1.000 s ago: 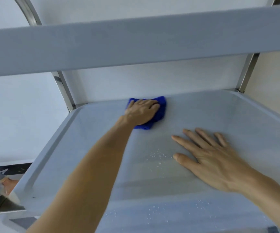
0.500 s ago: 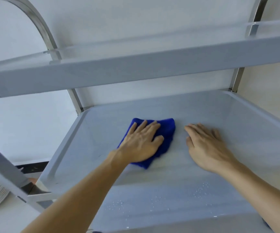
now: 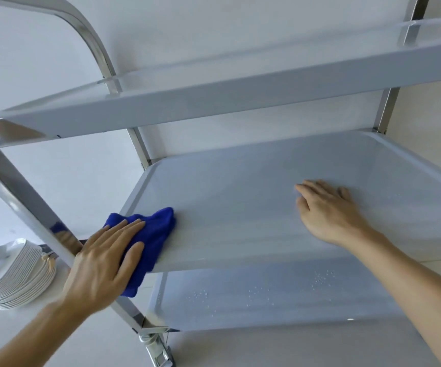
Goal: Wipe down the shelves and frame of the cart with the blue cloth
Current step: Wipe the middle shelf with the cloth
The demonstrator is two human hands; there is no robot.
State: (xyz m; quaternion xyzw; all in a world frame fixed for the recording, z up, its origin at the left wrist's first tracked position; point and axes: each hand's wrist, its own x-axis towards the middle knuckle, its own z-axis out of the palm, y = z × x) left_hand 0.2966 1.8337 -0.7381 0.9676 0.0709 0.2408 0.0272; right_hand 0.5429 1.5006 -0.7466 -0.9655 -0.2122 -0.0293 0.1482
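Nearest, one caster wheel sits under the cart's front-left corner, below the bottom shelf, which is dotted with water droplets. Two bare hands reach in. The left hand lies flat on the one blue cloth, fingers straight and slightly spread, pressing it on the front-left corner of the middle shelf; part of the cloth hangs over the shelf's front edge. The slanted steel frame post runs just beside that hand. On the floor to the left stands one stack of white plates. Farther in, the right hand rests palm down on the middle shelf, fingers close together. Above, the top shelf crosses the view, three shelves in all.
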